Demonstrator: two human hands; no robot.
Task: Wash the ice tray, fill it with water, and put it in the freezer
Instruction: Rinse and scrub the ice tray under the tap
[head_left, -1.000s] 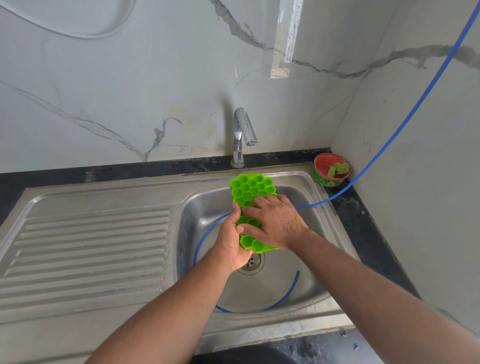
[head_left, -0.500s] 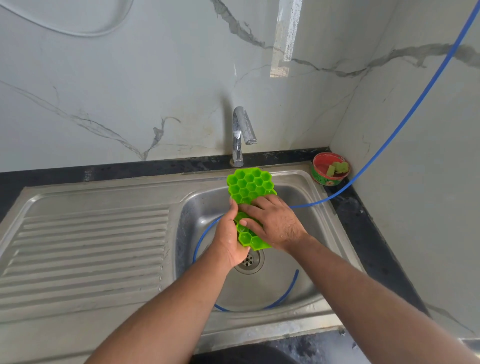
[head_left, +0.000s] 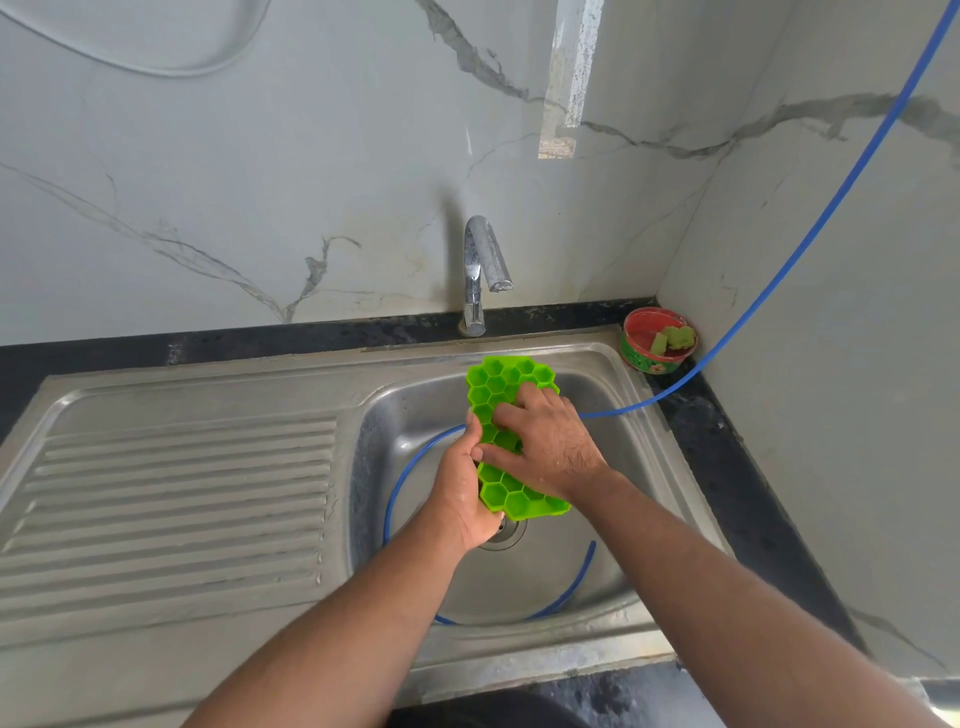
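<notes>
A bright green honeycomb ice tray (head_left: 501, 382) is held above the steel sink basin (head_left: 524, 577), its cells facing up. My left hand (head_left: 462, 488) grips the tray's left edge from below, thumb on the rim. My right hand (head_left: 545, 441) lies flat over the tray's middle, fingers spread across the cells. The chrome tap (head_left: 480, 270) stands behind the tray, and no water shows at its spout.
A blue hose (head_left: 810, 234) runs from the upper right down into the basin and curls around the drain (head_left: 504, 530). A red-and-green tub with a green scrubber (head_left: 657, 340) sits on the dark counter at the back right. The ribbed drainboard (head_left: 166, 504) lies to the left.
My right hand has slid a little along the tray's cells, and the tray has shifted slightly. My left hand keeps its grip on the left edge.
</notes>
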